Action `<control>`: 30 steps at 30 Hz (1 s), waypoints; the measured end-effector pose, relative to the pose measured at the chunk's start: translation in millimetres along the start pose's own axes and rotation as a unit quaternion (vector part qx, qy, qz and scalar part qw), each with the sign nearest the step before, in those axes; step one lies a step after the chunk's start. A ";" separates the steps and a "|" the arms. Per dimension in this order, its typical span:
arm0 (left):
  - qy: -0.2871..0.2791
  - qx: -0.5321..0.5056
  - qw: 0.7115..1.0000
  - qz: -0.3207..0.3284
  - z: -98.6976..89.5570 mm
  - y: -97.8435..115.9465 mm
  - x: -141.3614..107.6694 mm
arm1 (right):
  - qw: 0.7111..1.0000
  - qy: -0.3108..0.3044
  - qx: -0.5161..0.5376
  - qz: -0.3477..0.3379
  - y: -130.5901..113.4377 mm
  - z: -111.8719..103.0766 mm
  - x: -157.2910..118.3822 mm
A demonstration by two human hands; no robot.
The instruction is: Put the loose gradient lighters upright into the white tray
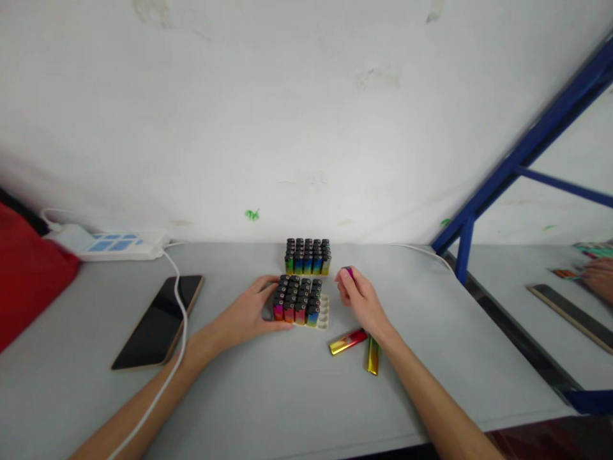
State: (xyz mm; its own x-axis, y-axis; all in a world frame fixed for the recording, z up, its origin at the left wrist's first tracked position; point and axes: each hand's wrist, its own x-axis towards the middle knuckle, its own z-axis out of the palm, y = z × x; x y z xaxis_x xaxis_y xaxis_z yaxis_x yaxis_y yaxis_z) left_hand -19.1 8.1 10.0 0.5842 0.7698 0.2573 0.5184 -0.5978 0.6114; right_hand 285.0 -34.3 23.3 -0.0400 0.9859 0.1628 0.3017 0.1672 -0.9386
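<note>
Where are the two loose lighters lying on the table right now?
In the head view, the two loose lighters lie flat on the grey table just under the right hand's wrist, right of and nearer than the partly filled tray.

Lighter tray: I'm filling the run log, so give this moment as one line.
left hand: steadies lighter tray | right hand: holds lighter | loose lighters beside wrist

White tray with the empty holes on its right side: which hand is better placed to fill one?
Probably the right hand: it pinches a small purple-tipped lighter beside the white plastic tray, while the left hand steadies it.
</note>
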 end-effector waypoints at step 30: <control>0.001 -0.003 1.000 0.001 0.9 2.1 0.4 | 0.931 -0.127 -0.312 -0.141 -1.7 -18.9 3.0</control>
State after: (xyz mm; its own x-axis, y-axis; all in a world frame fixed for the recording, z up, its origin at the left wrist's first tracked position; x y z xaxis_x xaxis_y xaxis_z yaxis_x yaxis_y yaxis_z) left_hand -17.2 7.0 10.7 0.5847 0.7685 0.2597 0.5128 -0.5982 0.6157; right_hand 302.4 -31.8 31.2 -0.4018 0.8879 0.2241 0.7370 0.4588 -0.4964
